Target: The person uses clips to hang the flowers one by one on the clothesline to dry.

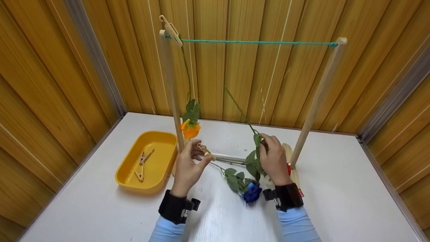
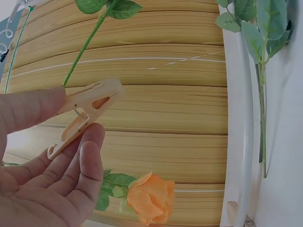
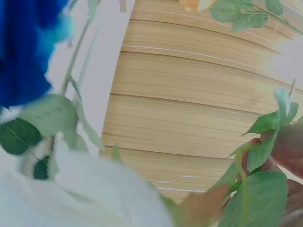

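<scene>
The left hand [image 1: 189,167] is pinching a beige hook-ended clothespin [image 1: 206,152] between thumb and fingers, with its tip pointing away from the palm, above the white table [image 1: 84,205] and below the turquoise cord [image 1: 255,42]. The right hand [image 1: 276,160] is gripping a white rose [image 3: 99,196] among its leaves, and the bare stem [image 1: 239,109] is slanting up and leftward while the bloom is hanging below the fingers. Judging by looks, the rose should be handling as light, with a springy stem, soft leaves and an easily crushed head, so the stem is offering the best hold. The clothespin is looking light, stiff and small, perhaps slippery; its spread legs are giving the surest purchase. A blue rose [image 1: 252,192] is lying between the forearms, and an orange rose [image 1: 190,129] is hanging head-down from the cord under another clothespin [image 1: 173,32].
</scene>
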Demonstrator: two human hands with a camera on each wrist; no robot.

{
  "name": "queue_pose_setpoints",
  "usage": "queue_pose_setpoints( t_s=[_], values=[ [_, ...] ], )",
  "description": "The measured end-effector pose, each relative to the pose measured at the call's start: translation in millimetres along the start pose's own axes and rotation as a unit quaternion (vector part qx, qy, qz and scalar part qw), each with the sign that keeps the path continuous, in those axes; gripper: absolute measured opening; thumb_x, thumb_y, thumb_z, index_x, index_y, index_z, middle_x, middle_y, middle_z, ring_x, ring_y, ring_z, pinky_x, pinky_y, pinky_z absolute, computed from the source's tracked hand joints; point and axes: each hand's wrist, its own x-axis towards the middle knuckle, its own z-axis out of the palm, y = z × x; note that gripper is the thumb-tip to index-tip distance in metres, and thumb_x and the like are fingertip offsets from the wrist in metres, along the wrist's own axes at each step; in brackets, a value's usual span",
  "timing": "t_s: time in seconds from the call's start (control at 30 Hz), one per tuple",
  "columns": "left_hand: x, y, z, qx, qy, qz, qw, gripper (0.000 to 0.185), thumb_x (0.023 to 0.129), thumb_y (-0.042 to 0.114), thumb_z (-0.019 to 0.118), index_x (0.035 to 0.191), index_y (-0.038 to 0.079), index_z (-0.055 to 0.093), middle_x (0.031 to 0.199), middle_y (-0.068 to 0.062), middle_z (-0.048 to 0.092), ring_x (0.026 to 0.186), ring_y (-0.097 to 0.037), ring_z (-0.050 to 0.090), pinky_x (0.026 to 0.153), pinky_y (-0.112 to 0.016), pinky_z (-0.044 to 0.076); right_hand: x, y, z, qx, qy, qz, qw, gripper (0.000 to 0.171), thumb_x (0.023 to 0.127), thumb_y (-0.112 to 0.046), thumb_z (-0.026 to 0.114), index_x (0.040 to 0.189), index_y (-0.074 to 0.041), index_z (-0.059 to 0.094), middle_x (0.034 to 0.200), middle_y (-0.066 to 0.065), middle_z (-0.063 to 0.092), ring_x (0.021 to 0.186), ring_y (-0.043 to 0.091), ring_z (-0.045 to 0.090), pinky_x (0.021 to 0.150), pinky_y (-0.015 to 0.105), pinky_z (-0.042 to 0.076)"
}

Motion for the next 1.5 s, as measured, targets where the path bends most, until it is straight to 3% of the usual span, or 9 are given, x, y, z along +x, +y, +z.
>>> queue_pose_setpoints(
  t_s=[0.13,0.4,0.63,0.83,1.13,1.5],
  values=[
    [11.9,15.6,-6.1,0.016,-0.016,0.012,0.9997,0.050,0.083,-0.001,0.084,0.124,-0.006,0.057,0.099,-0.015,0.068,0.087,-0.027,0.070,0.075,-0.033,0.060,14,-1,-7,0.000,-0.010,-0.006,1.000,0.035,0.093,0.014,0.059,0.126,0.010,0.065,0.100,0.021,0.065,0.086,0.031,0.064,0.069,0.038,0.052],
    [41.3,55.2,-18.6,0.065,-0.034,0.055,0.9958,0.049,0.085,-0.001,0.082,0.127,-0.003,0.057,0.100,-0.011,0.068,0.088,-0.025,0.068,0.077,-0.036,0.057,32,-8,-13,0.017,-0.032,-0.006,0.999,0.037,0.092,0.014,0.060,0.129,0.012,0.060,0.102,0.023,0.067,0.090,0.034,0.066,0.075,0.048,0.055],
    [69.1,84.6,-22.3,0.094,-0.053,0.119,0.9870,0.047,0.086,-0.001,0.080,0.127,-0.004,0.057,0.099,-0.012,0.067,0.088,-0.024,0.067,0.075,-0.036,0.057,43,-15,-7,0.036,-0.035,-0.014,0.999,0.036,0.089,0.016,0.063,0.125,0.012,0.062,0.096,0.021,0.068,0.086,0.034,0.068,0.076,0.045,0.054],
    [98.2,108.9,-23.3,0.122,-0.070,0.155,0.9779,0.043,0.088,-0.001,0.077,0.126,-0.006,0.057,0.099,-0.014,0.066,0.090,-0.028,0.068,0.074,-0.035,0.058,53,-22,1,0.063,-0.056,0.013,0.996,0.029,0.089,0.014,0.065,0.118,0.008,0.064,0.094,0.020,0.069,0.085,0.033,0.068,0.078,0.045,0.055],
    [139.3,148.7,-32.7,0.173,-0.094,0.158,0.9676,0.045,0.092,0.005,0.077,0.131,-0.007,0.057,0.106,-0.017,0.066,0.096,-0.029,0.065,0.080,-0.037,0.056,60,-28,17,0.073,-0.088,0.024,0.993,0.020,0.091,0.013,0.062,0.110,0.005,0.062,0.098,0.020,0.070,0.091,0.035,0.068,0.082,0.049,0.056],
    [180.4,178.0,-41.3,0.203,-0.121,0.127,0.9633,0.044,0.094,0.004,0.074,0.133,-0.006,0.057,0.108,-0.016,0.065,0.099,-0.026,0.066,0.088,-0.034,0.056,66,-28,33,0.081,-0.080,0.009,0.993,0.016,0.088,0.012,0.067,0.101,0.004,0.063,0.088,0.016,0.070,0.081,0.031,0.068,0.075,0.045,0.056]
  ],
)
